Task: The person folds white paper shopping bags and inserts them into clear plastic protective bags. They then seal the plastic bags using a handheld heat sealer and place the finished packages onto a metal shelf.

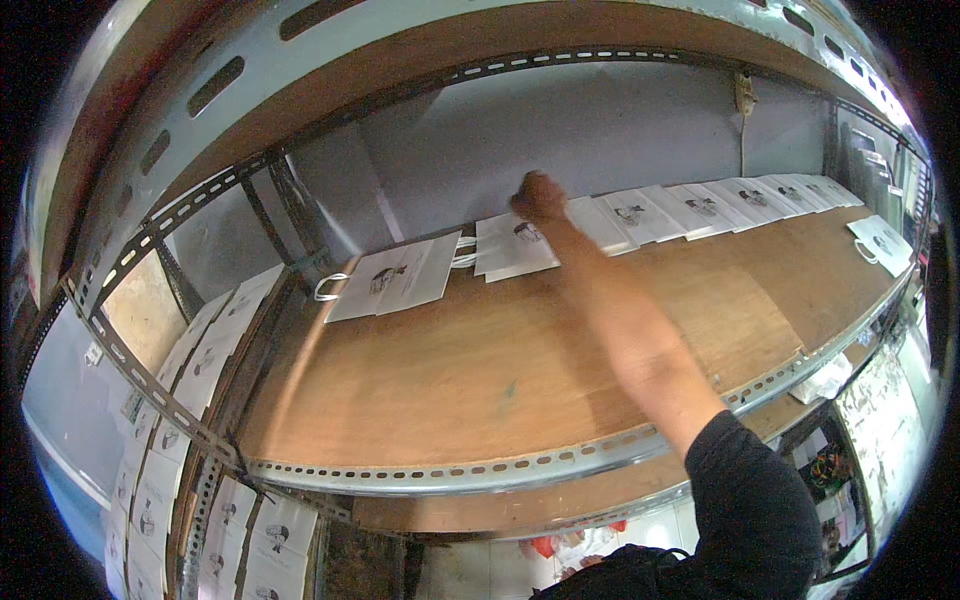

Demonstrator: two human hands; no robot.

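Note:
My right arm reaches from the lower right across a wooden shelf [520, 360] to its back. My right hand [541, 196] is closed, with its fingers curled, at the back edge of the row of flat white paper bags. Whether a bag edge is in its fingers is hidden. Just below it lies a white paper bag [500, 258] with a dark printed picture, its twisted white handles pointing left. Left of that, overlapping white bags [415, 280] lie with their handles showing. More overlapping bags [655, 222] run on toward the right. My left hand is out of view.
A slotted metal edge [560, 463] borders the shelf's front, and another shelf [340, 30] hangs overhead. Stacked white bags [205, 370] fill a rack at left. A single white bag [880, 243] lies at the far right end. A grey wall [600, 120] stands behind.

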